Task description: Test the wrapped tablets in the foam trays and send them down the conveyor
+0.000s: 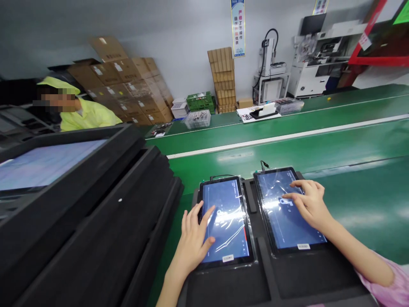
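While the left hand [192, 238] lies over the left tablet [225, 230], its fingers are spread and it grips nothing; the index finger and the thumb extend over the lit blue display, but I cannot tell exactly whether each fingertip touches the glass. The right hand [310, 206] also holds nothing; its fingers are partly bent, and the index finger points to the middle of the right tablet [283, 226], close to a pale figure [283, 202] on the display. Both tablets lie side by side in a black foam tray [226, 288], which is placed on the green table [364, 192]. A short black cable [265, 164] is at the top end of the right tablet. To the left stands a high stack of black trays [89, 209], and its top one contains a bright screen [47, 164]. Behind this stack is a co-worker [89, 115] in yellow clothes, and farther back cardboard boxes [131, 85] are piled.
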Available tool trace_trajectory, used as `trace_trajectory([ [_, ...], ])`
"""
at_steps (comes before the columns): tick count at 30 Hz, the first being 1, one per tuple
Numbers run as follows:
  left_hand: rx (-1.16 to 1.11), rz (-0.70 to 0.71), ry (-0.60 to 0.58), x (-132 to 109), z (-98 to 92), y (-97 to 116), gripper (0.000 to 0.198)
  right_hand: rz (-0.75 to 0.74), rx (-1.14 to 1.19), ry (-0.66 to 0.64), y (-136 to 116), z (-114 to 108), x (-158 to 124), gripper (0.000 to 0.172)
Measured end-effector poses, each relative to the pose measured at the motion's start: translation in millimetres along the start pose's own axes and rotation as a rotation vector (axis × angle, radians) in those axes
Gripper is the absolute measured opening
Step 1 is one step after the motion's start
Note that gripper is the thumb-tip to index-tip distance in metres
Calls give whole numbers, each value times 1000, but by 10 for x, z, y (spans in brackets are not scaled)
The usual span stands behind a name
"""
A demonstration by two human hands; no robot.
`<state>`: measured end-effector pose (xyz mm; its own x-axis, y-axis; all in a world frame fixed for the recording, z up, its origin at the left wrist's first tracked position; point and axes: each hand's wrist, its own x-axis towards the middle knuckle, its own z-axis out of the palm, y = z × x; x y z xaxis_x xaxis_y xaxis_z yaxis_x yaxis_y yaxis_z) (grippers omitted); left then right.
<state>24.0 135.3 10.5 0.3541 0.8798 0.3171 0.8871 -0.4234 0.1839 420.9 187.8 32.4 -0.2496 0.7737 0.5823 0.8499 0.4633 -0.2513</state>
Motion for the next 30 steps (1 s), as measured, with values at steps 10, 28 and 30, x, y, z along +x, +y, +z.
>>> trace_trajectory([
  [10,8,11,-12,1,-4,14,79,-39,10,-47,64,42,-41,49],
  [28,-121,-84,-69,41,-37,-50,80,122,-56,46,154,74,10,51],
  [30,-122,-96,-98,202,-70,-92,78,201,-88,77,251,120,75,50],
])
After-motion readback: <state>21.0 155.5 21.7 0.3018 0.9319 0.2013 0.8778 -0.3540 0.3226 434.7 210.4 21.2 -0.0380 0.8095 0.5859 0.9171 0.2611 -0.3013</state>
